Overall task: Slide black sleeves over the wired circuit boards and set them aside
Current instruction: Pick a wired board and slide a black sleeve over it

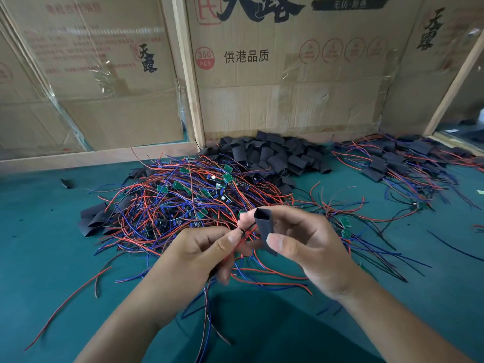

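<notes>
a green mat (52, 244) runs up to a wall of taped cardboard cartons (288, 74). the right hand (309, 247) pinches a black sleeve (264, 229) upright, its open mouth turned up, likely ready to take wires. the left hand (204, 247) pinches a bunch of red and blue wire ends (243, 233) just beside it, seemingly gathered for threading. beyond lie the tangled unsleeved boards (188, 200), a heap of spare sleeves (277, 155), and, far right, the finished pile (398, 163). no containers hold anything; all lies loose.

Board behind the left hand (207, 247) fingers hidden, sleeve (264, 229) lower end covered by the right hand (309, 244) thumb, both forearms cut off by the bottom edge, box (288, 61) print cropped at top.
</notes>
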A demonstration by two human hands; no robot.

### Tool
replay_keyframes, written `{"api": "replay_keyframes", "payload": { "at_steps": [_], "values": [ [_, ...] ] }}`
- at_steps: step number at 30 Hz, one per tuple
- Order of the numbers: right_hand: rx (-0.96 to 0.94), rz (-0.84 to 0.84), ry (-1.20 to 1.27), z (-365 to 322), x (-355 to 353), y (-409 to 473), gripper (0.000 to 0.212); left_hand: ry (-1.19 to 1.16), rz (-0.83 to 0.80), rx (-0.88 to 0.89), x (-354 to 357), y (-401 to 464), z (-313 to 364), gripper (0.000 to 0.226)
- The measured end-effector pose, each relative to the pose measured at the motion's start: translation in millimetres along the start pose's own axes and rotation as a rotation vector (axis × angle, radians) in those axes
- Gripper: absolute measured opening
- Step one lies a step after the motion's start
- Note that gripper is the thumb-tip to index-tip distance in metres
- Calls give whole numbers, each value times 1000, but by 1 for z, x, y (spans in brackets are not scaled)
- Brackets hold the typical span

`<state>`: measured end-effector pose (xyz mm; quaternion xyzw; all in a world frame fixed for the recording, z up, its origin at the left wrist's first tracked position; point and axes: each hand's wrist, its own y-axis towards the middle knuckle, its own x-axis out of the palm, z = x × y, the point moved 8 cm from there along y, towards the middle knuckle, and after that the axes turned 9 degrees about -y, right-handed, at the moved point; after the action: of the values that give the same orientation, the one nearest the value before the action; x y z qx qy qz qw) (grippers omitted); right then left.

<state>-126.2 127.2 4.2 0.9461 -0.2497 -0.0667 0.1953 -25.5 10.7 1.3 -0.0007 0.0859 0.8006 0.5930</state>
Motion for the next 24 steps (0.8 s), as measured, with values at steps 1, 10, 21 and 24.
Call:
{"api": "replay_keyframes", "payload": {
  "at_steps": [1,10,21,24],
  "values": [
    [-11,-19,-3,0,1,0,33,-15,0,-3,1,1,-2,36],
    [-42,260,-380,-16,-66,2,35,32,143,92,-24,4,5,38],
    [-166,251,-1037,-30,-63,-1,40,40,158,120,-27,3,8,35],
    [-206,231,-1052,-33,-57,-1,39,69,156,128,-27,3,8,37]
  ]
}}
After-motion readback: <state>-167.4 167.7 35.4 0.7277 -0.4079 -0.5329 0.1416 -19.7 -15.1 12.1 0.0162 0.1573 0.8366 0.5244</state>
